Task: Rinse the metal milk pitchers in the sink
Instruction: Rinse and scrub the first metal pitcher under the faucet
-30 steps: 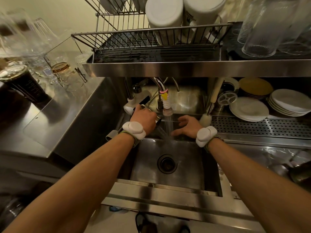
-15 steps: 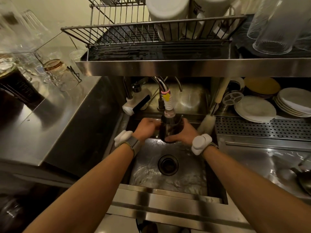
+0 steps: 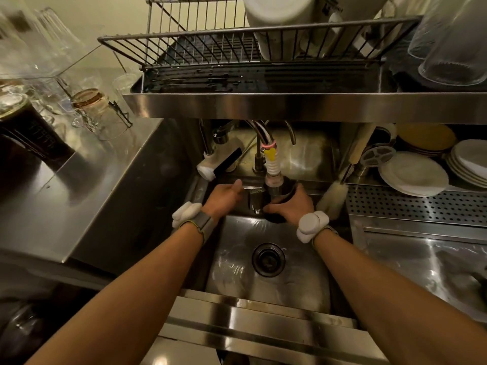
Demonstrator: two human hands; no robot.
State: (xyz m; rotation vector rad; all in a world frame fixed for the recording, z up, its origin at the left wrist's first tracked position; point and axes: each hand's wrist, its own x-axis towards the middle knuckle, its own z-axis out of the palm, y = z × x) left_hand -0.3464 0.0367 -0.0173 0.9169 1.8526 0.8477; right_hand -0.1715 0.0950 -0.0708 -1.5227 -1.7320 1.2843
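Head view: under the faucet hose, right hand curls around the milk pitcher; left hand just beside it, grip unclear.

The right hand grips the metal pitcher under the tap hose above the sink, left hand just beside it.

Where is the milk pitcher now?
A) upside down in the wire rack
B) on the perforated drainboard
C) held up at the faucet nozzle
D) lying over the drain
C: the right hand grips the milk pitcher, with the faucet nozzle at its mouth.
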